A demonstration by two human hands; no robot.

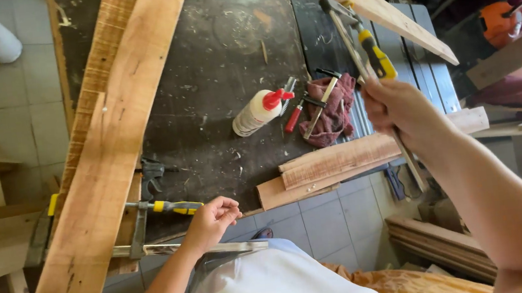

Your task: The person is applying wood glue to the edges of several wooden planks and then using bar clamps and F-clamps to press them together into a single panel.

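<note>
Nearest the body, the left hand [212, 221] hangs loosely curled at the front edge of the dark workbench [214, 74], fingers half closed and holding nothing, just beside the yellow handle of a bar clamp [174, 207] that grips the long pale plank [110, 156] running diagonally up the left of the bench. A second steel clamp bar [175, 248] lies below the hand, along the bench edge. To the right and higher, the right hand [399, 109] is closed in a fist around the steel bar of another bar clamp [365, 64], held up in the air and tilted, its yellow handle above the fingers and its jaw head at the top. Beneath that hand, two short stacked boards [334, 164] lie on the bench's near right corner. Further in, a white glue bottle with a red cap [258, 111] lies on its side, next to a reddish rag [335, 113] with more small clamps resting on it. Beyond, another plank [389, 13] slants across the top.
</note>
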